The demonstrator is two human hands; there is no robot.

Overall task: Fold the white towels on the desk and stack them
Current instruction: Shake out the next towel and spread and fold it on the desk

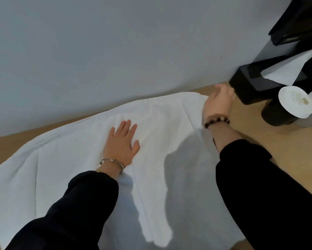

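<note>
Towel (169, 141) looks soft and floppy, so I'd grab corners. Left hand (121, 145) presses flat mid-towel; right hand (218, 103) at its far corner, can't tell the grip.

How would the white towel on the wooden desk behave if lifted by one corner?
Likely floppy: creases in the white towel suggest it would sag and drape. The flat left hand on it probably stops sliding.

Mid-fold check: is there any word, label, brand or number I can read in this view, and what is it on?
No readable text anywhere in view.
gold emblem on the white paper lid: too small and blurred to read.
white towel: no label or tag shows.
black tissue box: no print shows.
</note>
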